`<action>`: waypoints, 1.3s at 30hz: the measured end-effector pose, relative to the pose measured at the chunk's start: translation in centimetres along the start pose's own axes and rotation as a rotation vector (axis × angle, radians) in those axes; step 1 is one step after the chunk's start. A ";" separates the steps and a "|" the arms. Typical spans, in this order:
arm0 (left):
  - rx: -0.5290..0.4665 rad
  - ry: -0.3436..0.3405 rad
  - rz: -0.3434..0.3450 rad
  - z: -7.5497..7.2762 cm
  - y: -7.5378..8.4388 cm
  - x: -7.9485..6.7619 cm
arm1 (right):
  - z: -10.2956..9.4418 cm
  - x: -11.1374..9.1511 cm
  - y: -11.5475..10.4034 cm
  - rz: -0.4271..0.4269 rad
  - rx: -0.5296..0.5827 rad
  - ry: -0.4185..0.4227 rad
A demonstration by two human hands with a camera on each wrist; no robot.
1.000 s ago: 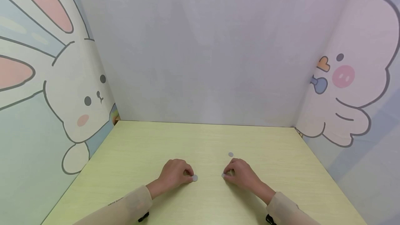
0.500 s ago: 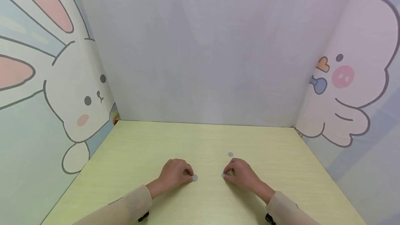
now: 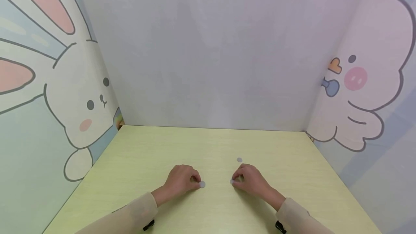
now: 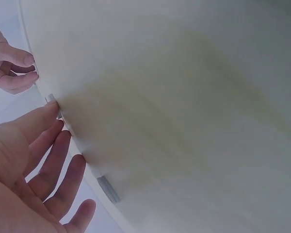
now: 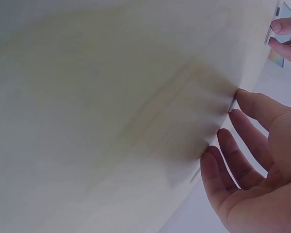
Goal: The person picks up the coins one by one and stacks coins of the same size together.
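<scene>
My left hand (image 3: 182, 180) rests low over the table and pinches a small, flat, coin-like grey disc (image 3: 203, 184) at its edge, between thumb and forefinger. Across from it, my right hand (image 3: 249, 180) pinches a similar grey disc (image 3: 232, 182), mostly covered by the fingertips. Behind the right hand a third grey disc (image 3: 239, 160) lies flat on the table. In the left wrist view, another thick grey disc (image 4: 108, 189) lies near the little finger of my left hand (image 4: 43, 170). My right hand (image 5: 252, 160) has its fingertips right at the tabletop in the right wrist view.
The pale yellow wood-grain table (image 3: 162, 147) reaches back to a plain white cloth wall (image 3: 214, 57). Printed side panels stand left and right, one with a rabbit (image 3: 74, 96), the other with a white cartoon figure (image 3: 373, 53).
</scene>
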State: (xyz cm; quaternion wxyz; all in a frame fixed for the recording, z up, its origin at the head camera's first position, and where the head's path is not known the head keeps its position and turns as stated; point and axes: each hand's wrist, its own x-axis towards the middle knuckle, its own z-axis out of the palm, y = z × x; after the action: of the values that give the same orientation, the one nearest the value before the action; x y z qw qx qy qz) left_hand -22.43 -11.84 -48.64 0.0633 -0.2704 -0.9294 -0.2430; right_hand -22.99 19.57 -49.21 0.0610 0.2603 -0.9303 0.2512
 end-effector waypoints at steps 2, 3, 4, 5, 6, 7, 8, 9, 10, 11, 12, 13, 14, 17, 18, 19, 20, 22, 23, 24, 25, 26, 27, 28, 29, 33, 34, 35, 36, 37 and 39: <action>0.003 -0.003 -0.001 0.0 0.0 0.0 | 0.0 0.0 0.1 -0.004 0.001 -0.002; 0.002 -0.006 -0.003 -0.1 0.0 0.0 | 0.0 0.0 0.1 -0.004 0.002 -0.001; 0.001 -0.008 -0.002 -0.1 0.0 0.0 | 0.0 0.0 0.2 -0.004 0.003 0.000; -0.003 -0.010 -0.003 -0.1 0.0 0.0 | 0.0 0.0 0.2 -0.005 0.005 0.001; -0.009 -0.013 -0.003 -0.2 0.1 0.0 | 0.0 0.0 0.1 -0.004 0.010 0.003; -0.015 -0.015 -0.002 -0.3 0.1 0.0 | 0.0 0.0 0.1 -0.004 0.014 0.004; -0.021 -0.018 -0.002 -0.4 0.2 0.0 | 0.0 0.0 0.1 -0.003 0.017 0.005; -0.027 -0.021 -0.003 -0.4 0.2 0.0 | 0.0 0.0 0.1 -0.002 0.018 0.006; -0.035 -0.026 -0.008 -0.5 0.2 0.0 | 0.0 0.0 0.1 -0.003 0.018 0.006; -0.039 -0.032 -0.014 -0.6 0.3 0.1 | 0.0 -0.1 0.0 -0.002 0.016 0.004; -0.041 -0.039 -0.019 -0.6 0.3 0.1 | 0.0 -0.1 0.0 -0.002 0.014 0.004; -0.041 -0.044 -0.020 -0.6 0.4 0.3 | 0.0 -0.1 0.0 -0.002 0.010 0.005; -0.040 -0.052 -0.025 -0.7 0.5 0.4 | -0.1 -0.1 0.0 -0.001 0.007 0.004; -0.024 -0.064 -0.019 -0.7 1.0 0.8 | -0.1 -0.1 0.0 0.004 0.003 0.005; -0.016 -0.064 -0.013 -0.7 1.2 0.9 | -0.1 -0.1 0.0 0.007 0.005 0.007; -0.013 -0.065 -0.010 -0.6 1.5 1.1 | -0.1 -0.1 0.0 0.010 0.008 0.008; -0.006 -0.067 -0.008 -0.6 1.7 1.3 | -0.1 -0.2 0.0 0.013 0.011 0.007; 0.000 -0.067 -0.004 -0.4 2.2 1.7 | 0.0 -0.2 0.0 0.016 0.017 0.006; 0.000 -0.070 -0.003 -0.3 2.4 1.9 | 0.0 -0.2 0.0 0.018 0.020 0.004; 0.001 -0.075 -0.006 -0.2 2.7 2.1 | 0.0 -0.2 0.0 0.020 0.023 0.004; -0.001 -0.079 -0.008 0.0 3.0 2.4 | 0.0 -0.2 0.0 0.022 0.025 0.003; 0.001 -0.083 -0.007 0.2 3.2 2.6 | 0.0 -0.2 0.0 0.023 0.026 0.001; 0.001 -0.086 -0.008 0.4 3.5 2.8 | 0.0 -0.2 0.0 0.023 0.026 -0.001; 0.002 -0.090 -0.006 0.6 3.7 3.1 | 0.0 -0.2 0.0 0.024 0.026 -0.001; 0.006 -0.094 -0.004 0.8 3.9 3.3 | 0.0 -0.2 0.0 0.023 0.026 -0.002; 0.016 -0.103 0.003 1.5 4.8 4.2 | -0.1 -0.2 0.1 0.014 0.019 -0.004; 0.017 -0.105 0.005 1.7 5.0 4.4 | -0.1 -0.2 0.1 0.012 0.020 -0.005; 0.020 -0.108 0.003 1.8 5.2 4.7 | -0.1 -0.2 0.1 0.011 0.021 -0.006; 0.022 -0.108 0.002 2.0 5.3 4.9 | -0.1 -0.2 0.2 0.012 0.022 -0.007; 0.025 -0.110 -0.001 2.2 5.5 5.1 | -0.1 -0.3 0.2 0.013 0.024 -0.008; 0.026 -0.111 -0.008 2.5 5.7 5.5 | -0.1 -0.3 0.3 0.015 0.027 -0.011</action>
State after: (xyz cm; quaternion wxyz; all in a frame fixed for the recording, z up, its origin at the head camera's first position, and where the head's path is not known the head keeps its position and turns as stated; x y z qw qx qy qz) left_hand -23.97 -3.83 -47.07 0.0141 -0.2787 -0.9356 -0.2161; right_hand -22.93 19.99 -49.30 0.0504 0.2555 -0.9291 0.2625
